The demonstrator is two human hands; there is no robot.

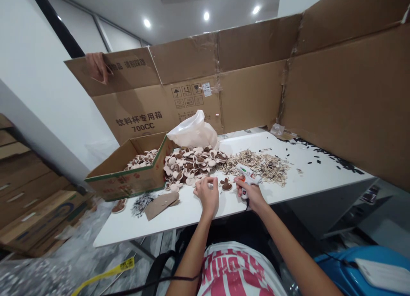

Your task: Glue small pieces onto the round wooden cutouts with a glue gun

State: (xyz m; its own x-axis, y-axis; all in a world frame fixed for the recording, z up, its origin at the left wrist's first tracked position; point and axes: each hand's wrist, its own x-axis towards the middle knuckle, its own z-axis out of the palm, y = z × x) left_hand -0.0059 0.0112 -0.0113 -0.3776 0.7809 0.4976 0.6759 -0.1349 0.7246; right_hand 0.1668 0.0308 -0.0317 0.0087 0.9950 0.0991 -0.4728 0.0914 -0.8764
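Observation:
My right hand (251, 194) is closed around a white hot glue gun (249, 174), held just above the table's near side. Left of it on the white tabletop lies a brown, rabbit-shaped piece (226, 185). My left hand (207, 194) is on the other side of this piece, its fingers pinched together; what they hold, if anything, is too small to make out. Behind my left hand rises a heap of brown and cream felt-like pieces (192, 164). Beyond the glue gun spreads a pile of small beige, strip-like bits (267, 164).
An open cardboard box (128, 183) with more pieces stands left, beside a white plastic bag (195, 131). Brown card (162, 205) and grey bits (142, 203) lie in front. Black bits (339, 161) lie far right. Tall cardboard walls surround the table; another person's hand (98, 68) grips one.

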